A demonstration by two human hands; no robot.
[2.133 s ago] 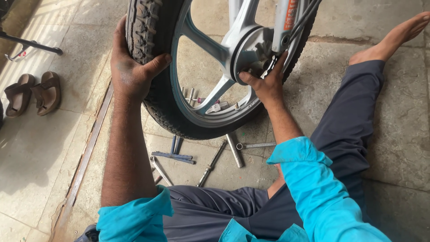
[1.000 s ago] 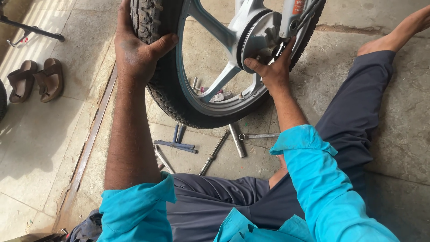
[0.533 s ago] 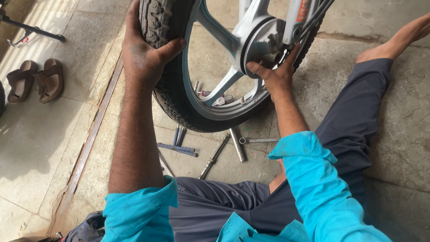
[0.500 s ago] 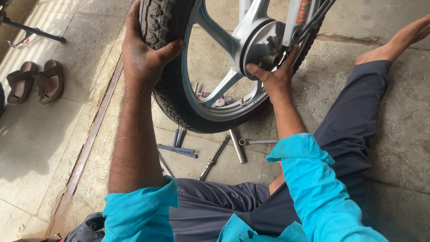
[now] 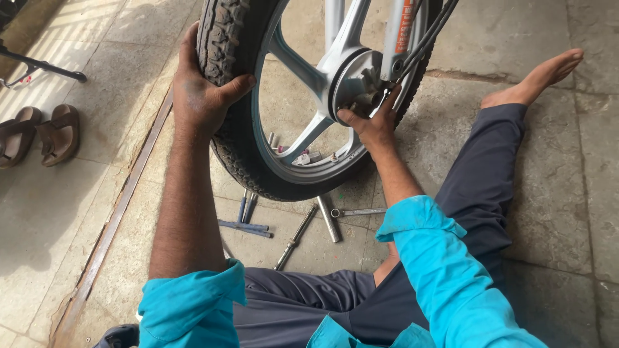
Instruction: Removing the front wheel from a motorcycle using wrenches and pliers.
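Note:
A motorcycle wheel with a black knobbly tyre (image 5: 227,151) and a silver spoked rim (image 5: 303,64) stands upright in front of me. My left hand (image 5: 205,96) grips the tyre's left side, thumb across the tread. At the silver hub (image 5: 354,80), my right hand (image 5: 369,122) has its fingers on a small part by the axle, beside the fork leg (image 5: 398,38) and black cables. What the fingers pinch is too small to tell.
Several tools lie on the stone floor under the wheel: a blue T-handle wrench (image 5: 244,222), a socket bar (image 5: 329,218), a spanner (image 5: 360,211) and a long rod (image 5: 295,237). A pair of brown sandals (image 5: 42,134) sits at left. My outstretched leg and bare foot (image 5: 535,80) lie at right.
The view has drifted slightly so the wheel sits more to the right and closer. Both hands have stayed on the tyre and the hub.

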